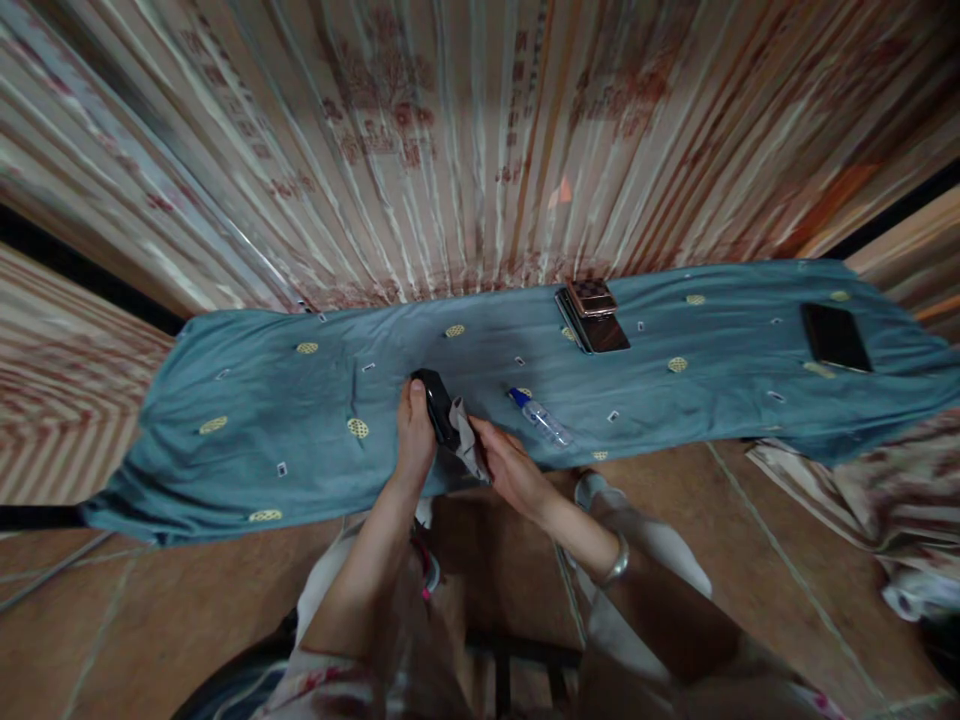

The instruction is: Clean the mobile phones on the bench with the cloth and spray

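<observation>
I am holding a small black device [436, 405] in my left hand [414, 435], my fingers wrapped around its near side and my thumb lying along its edge, so that hand is clamped on it just above the blue-green cloth [247, 420] covering the table. My right hand [510, 465] is pinching a grey wiping cloth [469, 440] between thumb and fingers, closed on it, and I am pressing that rag against the lower right side of the black device; the two hands are nearly touching around it. I am wearing a silver bangle [616, 562] on my right wrist. Just to the right of my right hand, a small clear spray bottle [541, 420] with a blue cap is lying on its side on the table covering, near but not touching my fingers. Farther back, toward the curtain [450, 140], a dark flat phone-like slab [596, 325] is lying with a smaller brown checkered case [591, 296] resting on top of it. Well off to the right, another dark flat device [835, 336] is lying alone on the covering. Below the table edge I am seeing the brown tiled floor [150, 620].
</observation>
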Motion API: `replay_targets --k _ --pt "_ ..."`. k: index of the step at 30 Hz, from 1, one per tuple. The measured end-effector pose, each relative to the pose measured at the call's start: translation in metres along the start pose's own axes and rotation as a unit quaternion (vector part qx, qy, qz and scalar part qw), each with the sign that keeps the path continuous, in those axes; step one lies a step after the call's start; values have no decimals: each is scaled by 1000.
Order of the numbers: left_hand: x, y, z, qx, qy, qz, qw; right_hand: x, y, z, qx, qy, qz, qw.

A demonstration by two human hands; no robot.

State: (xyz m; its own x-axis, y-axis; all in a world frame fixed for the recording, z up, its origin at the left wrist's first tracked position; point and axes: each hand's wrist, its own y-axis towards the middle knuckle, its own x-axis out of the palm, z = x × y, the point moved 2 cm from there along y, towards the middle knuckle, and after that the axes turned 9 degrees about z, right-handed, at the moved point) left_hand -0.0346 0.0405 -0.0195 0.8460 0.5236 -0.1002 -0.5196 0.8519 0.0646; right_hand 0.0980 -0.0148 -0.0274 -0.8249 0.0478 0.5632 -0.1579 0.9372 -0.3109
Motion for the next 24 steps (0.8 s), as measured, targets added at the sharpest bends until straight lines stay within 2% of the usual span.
replay_targets --k 3,6,11,17,24 --pt "0 1 1 24 -7 -11 1000 3 3 3 59 80 -7 995" --pt "1 1 0 47 -7 -19 999 3 8 -1 74 117 7 990" --pt "3 -2 -1 35 -43 -46 997 1 16 -18 34 128 38 990" --pt "6 -10 2 34 -55 -106 992 -9 25 -36 -15 135 111 985" --pt "6 -15 3 49 -22 -116 992 -19 30 -33 -91 98 124 983"
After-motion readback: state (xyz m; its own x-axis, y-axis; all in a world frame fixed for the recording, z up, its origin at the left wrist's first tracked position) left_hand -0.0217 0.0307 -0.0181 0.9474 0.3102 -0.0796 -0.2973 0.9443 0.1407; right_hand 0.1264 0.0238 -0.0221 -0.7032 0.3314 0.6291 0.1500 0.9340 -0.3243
